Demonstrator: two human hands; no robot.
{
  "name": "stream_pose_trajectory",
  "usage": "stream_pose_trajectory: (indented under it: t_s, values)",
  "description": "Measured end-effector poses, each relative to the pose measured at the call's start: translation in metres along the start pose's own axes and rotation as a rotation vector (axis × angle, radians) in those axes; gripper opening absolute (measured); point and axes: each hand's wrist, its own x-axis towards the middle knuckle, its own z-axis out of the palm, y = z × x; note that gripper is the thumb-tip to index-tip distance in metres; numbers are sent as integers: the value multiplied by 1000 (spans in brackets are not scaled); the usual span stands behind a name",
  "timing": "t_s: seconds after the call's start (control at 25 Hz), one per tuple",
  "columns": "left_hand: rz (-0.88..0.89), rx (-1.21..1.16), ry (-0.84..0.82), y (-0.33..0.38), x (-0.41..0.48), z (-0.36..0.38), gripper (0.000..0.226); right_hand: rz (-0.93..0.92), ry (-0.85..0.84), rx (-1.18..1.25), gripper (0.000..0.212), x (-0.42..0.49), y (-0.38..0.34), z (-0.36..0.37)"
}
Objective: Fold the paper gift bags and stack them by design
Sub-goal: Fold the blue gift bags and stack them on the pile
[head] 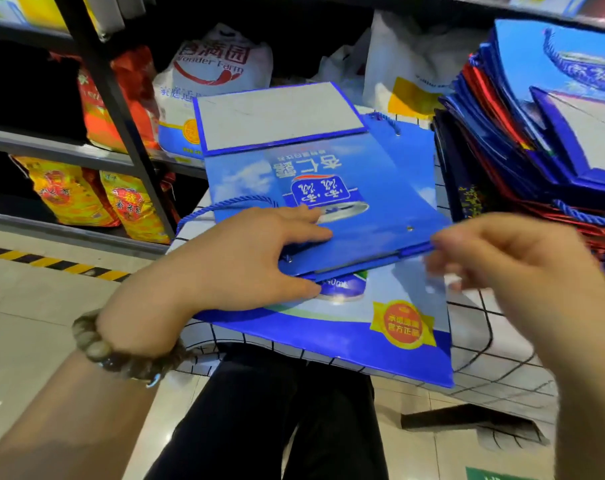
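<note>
— Where's the bag you're working on?
— The blue gift bag (329, 174) lies flat in front of me on the checked cloth (484, 327) of the table. Its print is upside down to me, and its grey bottom panel (277, 116) is turned up at the far end. Its blue cord handle (225, 204) loops out to the left. It rests on a second bag (380, 327) of the same blue, the one with a yellow-and-red seal.
— And your hands?
— My left hand (252, 258) is spread over the near edge, fingers straight on the top bag and thumb down on the second bag, clasping nothing. My right hand (509, 268) is at the near right corner with its fingers curled. It's blurred, so I cannot tell whether it holds the edge.
— Around it?
— A stack of folded bags (536, 140), blue and red, sits to my right. Beyond the bag is a white sack (221, 64). To the left are metal shelves (51, 143) with yellow packets (72, 192). There's a bead bracelet (121, 355) on my left wrist.
</note>
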Motion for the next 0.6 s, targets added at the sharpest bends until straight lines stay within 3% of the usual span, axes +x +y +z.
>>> stream_pose_trajectory:
  t_s: [0.08, 0.16, 0.24, 0.32, 0.4, 0.48, 0.56, 0.6]
  values:
    - [-25, -269, 81, 4, 0, -1, 48, -205, 61, -110, 12, 11, -7, -9]
    - [-3, -617, 165, 12, 0, -2, 30, -295, -199, -398, 32, 26, -9, 4]
    - [36, -774, 256, 21, 4, -3, 18, -288, -435, -708, 51, 34, 1, 28]
    - [77, -820, 349, 29, 8, -8, 15, -316, -376, -838, 56, 28, 2, 48]
    - [145, -758, 453, 39, 12, -17, 15, -354, -300, -792, 58, 23, -2, 52]
    - [242, -744, 452, 49, 17, -25, 11, -316, -332, -630, 64, 30, -6, 43]
    - [315, -864, 291, 57, 23, -29, 19, -320, -395, -524, 57, 40, -13, 36]
    - [345, -942, 176, 60, 27, -31, 24, -351, -412, -468, 41, 43, -17, 37]
